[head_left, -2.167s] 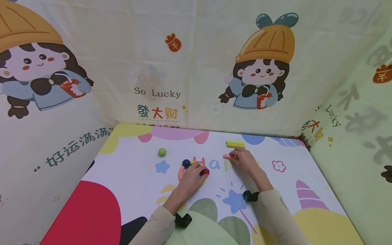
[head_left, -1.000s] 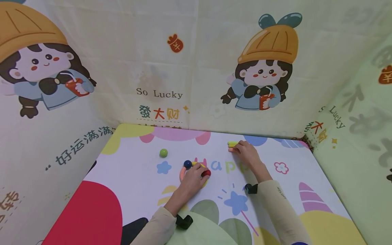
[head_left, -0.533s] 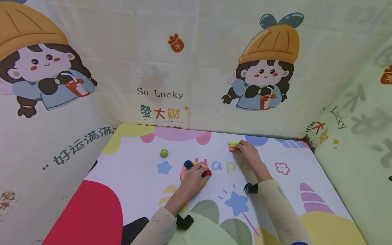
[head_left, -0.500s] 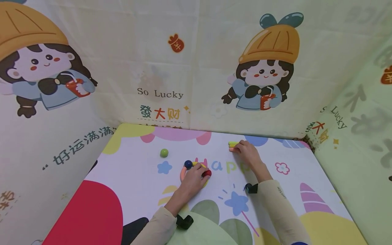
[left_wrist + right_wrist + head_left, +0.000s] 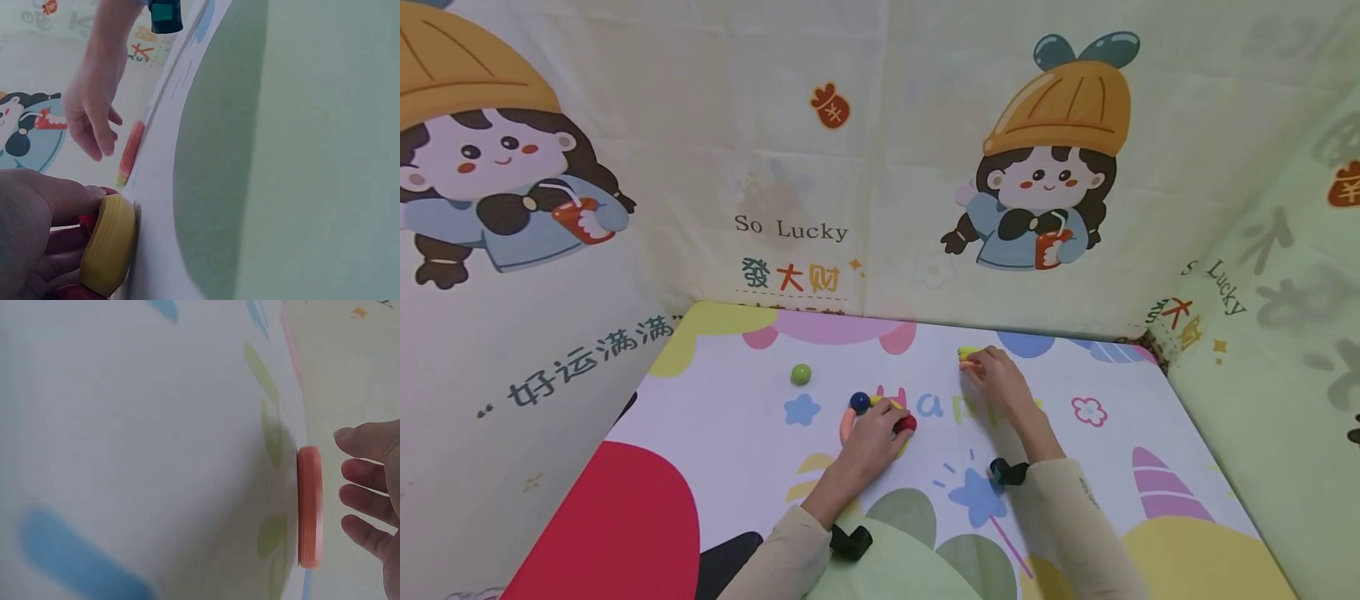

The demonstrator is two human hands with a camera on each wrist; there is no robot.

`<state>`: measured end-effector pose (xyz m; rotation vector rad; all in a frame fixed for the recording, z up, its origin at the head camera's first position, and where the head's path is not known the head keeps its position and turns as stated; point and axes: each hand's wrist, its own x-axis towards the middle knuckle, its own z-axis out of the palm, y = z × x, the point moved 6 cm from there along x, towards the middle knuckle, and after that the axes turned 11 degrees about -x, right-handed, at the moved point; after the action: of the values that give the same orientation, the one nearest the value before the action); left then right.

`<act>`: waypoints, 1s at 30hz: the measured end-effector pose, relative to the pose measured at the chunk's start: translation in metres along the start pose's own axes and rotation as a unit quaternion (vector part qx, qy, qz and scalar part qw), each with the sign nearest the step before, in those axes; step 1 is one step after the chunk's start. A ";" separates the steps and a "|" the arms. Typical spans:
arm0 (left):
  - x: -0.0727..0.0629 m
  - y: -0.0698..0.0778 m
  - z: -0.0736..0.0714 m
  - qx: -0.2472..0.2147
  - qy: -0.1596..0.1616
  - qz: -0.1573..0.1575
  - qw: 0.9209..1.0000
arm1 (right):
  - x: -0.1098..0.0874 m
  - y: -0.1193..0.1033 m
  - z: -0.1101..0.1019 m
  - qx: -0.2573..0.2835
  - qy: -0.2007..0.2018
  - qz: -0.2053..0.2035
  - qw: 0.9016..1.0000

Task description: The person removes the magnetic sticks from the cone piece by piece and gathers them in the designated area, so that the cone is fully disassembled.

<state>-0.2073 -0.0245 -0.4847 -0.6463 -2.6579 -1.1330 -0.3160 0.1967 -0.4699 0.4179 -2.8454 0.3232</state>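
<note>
One orange rod (image 5: 309, 507) lies on the cloth-walled white surface (image 5: 737, 467); right grip (image 5: 997, 382) released, left grip (image 5: 869, 433) clasping one red ball (image 5: 908, 423).

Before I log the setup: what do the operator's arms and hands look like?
Left hand and right hand: bare, no gloves. Long beige sleeves, left sleeve and right sleeve, the right with small dark lettering. Each wrist has a black, angular camera: left camera, right camera. No cables visible.
</note>
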 end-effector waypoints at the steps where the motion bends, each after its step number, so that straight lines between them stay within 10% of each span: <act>1: 0.000 0.000 0.000 0.000 0.001 0.000 1.000 | -0.001 -0.002 0.001 0.008 -0.001 0.003 1.000; 30: 0.004 -0.011 -0.024 -0.013 0.004 -0.071 0.997 | -0.029 -0.069 0.014 0.086 -0.062 0.015 0.994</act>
<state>-0.2160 -0.0470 -0.4742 -0.4616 -2.7243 -1.2052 -0.2708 0.1357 -0.4784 0.4441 -2.9574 0.5702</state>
